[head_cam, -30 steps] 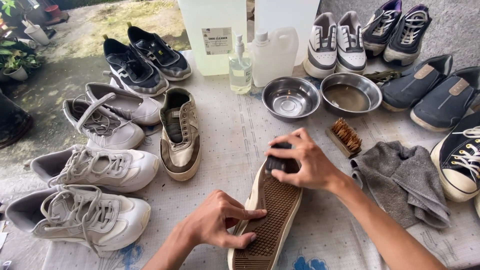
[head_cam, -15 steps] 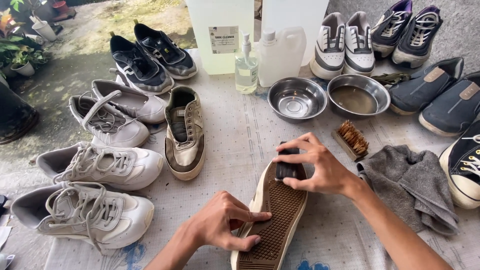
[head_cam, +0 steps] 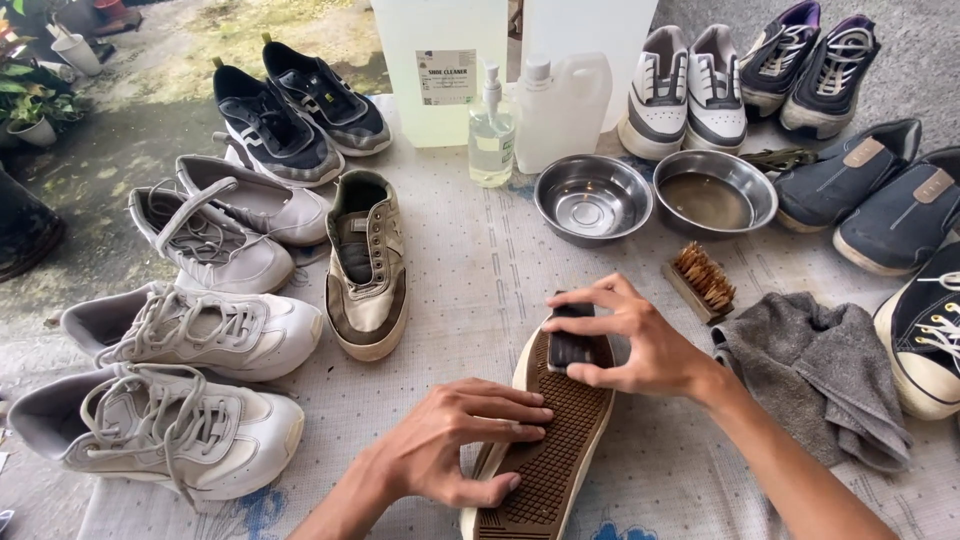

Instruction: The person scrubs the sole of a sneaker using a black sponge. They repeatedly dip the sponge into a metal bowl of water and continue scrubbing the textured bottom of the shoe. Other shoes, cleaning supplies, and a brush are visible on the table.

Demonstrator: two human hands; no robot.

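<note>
A tan shoe lies sole-up (head_cam: 555,450) in front of me, its brown ribbed sole facing the camera. My left hand (head_cam: 455,445) presses on the sole's middle and grips its left edge. My right hand (head_cam: 630,340) is shut on a small dark brush (head_cam: 568,345), held flat against the toe end of the sole. The matching tan shoe (head_cam: 365,265) stands upright to the left on the white cloth (head_cam: 470,290).
Two steel bowls (head_cam: 592,197) (head_cam: 714,193), one holding murky water, sit behind. A wooden brush (head_cam: 702,280) and grey rag (head_cam: 825,370) lie at right. A pump bottle (head_cam: 491,130), jugs and several pairs of shoes ring the work area.
My right hand has slid the brush a little along the toe end of the sole. My left hand keeps holding the shoe in the same place.
</note>
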